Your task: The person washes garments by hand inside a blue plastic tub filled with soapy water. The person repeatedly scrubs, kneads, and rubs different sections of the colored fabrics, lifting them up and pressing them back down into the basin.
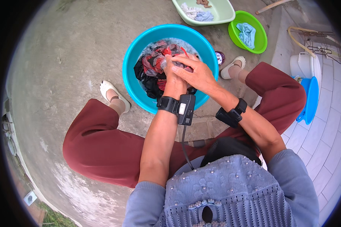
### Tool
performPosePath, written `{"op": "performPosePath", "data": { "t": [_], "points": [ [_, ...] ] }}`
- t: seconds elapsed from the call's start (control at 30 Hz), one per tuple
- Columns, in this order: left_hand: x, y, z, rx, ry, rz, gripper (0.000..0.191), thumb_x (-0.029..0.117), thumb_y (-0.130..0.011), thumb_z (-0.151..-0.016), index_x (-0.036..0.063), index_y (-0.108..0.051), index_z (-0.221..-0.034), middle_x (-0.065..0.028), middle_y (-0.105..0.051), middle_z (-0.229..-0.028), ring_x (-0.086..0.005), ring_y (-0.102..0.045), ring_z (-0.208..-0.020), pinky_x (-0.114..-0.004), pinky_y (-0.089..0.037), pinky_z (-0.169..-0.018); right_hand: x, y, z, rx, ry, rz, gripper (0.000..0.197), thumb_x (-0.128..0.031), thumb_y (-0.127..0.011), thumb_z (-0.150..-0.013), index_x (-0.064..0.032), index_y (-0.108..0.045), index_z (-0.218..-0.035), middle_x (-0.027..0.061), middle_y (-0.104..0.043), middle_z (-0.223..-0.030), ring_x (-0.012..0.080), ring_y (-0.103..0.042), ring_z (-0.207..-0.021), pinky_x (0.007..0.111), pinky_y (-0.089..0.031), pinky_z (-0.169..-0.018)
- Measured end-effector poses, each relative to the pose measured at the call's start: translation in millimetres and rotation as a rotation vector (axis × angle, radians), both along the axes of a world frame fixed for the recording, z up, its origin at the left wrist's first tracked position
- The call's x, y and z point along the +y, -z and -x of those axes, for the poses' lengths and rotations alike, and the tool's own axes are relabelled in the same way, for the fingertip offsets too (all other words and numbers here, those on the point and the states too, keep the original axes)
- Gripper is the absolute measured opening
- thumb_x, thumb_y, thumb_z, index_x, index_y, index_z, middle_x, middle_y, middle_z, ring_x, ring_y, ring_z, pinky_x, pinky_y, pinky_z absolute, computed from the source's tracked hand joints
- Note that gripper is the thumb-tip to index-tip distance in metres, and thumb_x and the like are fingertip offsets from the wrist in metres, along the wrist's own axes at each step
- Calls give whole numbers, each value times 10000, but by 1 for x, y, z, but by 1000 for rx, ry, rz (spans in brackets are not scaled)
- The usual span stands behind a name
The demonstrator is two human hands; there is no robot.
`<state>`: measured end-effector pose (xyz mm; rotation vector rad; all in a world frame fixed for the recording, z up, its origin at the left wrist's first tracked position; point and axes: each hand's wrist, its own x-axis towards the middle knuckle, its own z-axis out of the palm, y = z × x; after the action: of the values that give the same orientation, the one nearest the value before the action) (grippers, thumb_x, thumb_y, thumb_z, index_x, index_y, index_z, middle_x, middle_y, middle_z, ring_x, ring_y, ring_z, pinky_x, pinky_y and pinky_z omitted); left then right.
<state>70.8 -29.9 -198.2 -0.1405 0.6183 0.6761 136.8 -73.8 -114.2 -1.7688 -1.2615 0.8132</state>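
Observation:
A blue plastic basin [130, 85] stands on the ground between my feet, with foamy water [184, 42] and wet laundry in it. My left hand [174, 72] is over the basin, its fingers against a red, grey and black patterned cloth [154, 64]. From the other side my right hand [199, 73] presses on a bunched part of the same cloth, close against my left hand. The fingers partly hide this bunch. Black cloth [152, 88] lies in the water at the basin's near left side.
Behind the basin sits a pale green tub [221, 12] holding white and light blue cloths. A bright green basin [261, 37] with a light blue cloth [246, 34] is beside it. Near my right shoe lies a small round object [220, 58]. A white bucket [301, 64] stands at right.

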Motion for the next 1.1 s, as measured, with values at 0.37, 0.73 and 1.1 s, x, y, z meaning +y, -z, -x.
{"op": "performPosePath", "data": {
  "t": [0.37, 0.73, 1.1],
  "points": [
    [0, -17, -30, 176, -18, -14, 462, 426, -432, -884, 92, -415, -1203, -101, -510, -1137, -255, -502, -1049, -450, -394, -907, 54, 50, -76, -24, 249, 11, 209, -220, -605, -782, -25, -589, -853, 42, -577, -673, 98, -532, -636, 257, -430, -584],
    [-10, -3, -14, 27, -3, -176, 276, 354, -474, -884, 99, -506, -986, -47, -537, -911, -170, -535, -847, -340, -453, -740, 13, 20, -2, -256, 104, -152, 252, -279, -615, -760, -46, -577, -671, 139, -579, -619, 290, -589, -630, 417, -441, -562],
    [-6, -27, -6, -499, -40, -357, 450, 466, -393, -895, 35, -515, -946, -88, -553, -909, -222, -558, -810, -346, -473, -733, 14, 14, -13, -233, 43, -97, 172, -217, -540, -795, -49, -580, -796, 160, -603, -766, 320, -586, -719, 402, -443, -623]
  ]
}}
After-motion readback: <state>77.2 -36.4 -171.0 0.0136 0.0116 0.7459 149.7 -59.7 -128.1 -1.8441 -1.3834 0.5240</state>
